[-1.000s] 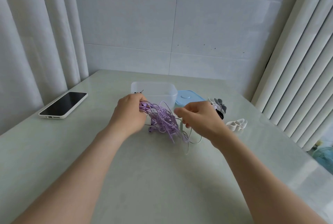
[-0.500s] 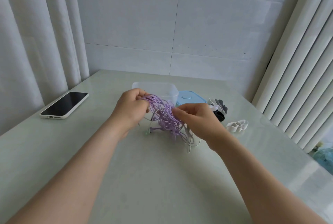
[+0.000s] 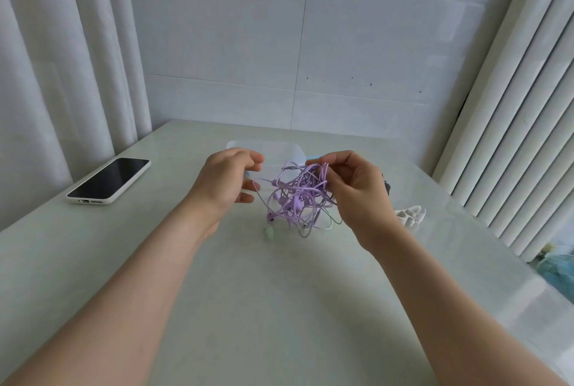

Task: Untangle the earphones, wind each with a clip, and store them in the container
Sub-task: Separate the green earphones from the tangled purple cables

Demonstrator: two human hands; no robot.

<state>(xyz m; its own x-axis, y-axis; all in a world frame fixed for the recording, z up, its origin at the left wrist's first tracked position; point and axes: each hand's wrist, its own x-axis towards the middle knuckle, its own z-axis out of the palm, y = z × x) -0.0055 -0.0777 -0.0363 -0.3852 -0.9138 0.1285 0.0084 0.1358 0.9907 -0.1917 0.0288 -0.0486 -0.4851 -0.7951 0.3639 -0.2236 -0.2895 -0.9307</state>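
Purple earphone cables in one loose tangle (image 3: 296,199) hang above the pale green stone worktop (image 3: 248,308), in front of the clear plastic container (image 3: 281,147). The right hand (image 3: 351,190) holds the tangle at its top, thumb and fingers (image 3: 323,158) pinched on the upper loops. The lower loops reach down to the worktop, where a small pale green earbud (image 3: 268,233) lies with a thin greenish strand mixed in.

The left hand (image 3: 223,184) is just beside the tangle, its fingers (image 3: 248,184) loosely curled and a little spread. A thin strand runs toward them, but I cannot tell if they pinch it.

The container stands open behind both hands. They cover most of it, so I cannot tell what is inside. A light blue lid (image 3: 312,157) shows as a narrow strip beside it, behind the right hand. Farther right some white plastic clips (image 3: 410,215) lie on the worktop, and a dark clip (image 3: 387,187) shows behind the right hand. A black-screen phone in a white case (image 3: 108,180) lies well apart at the left.
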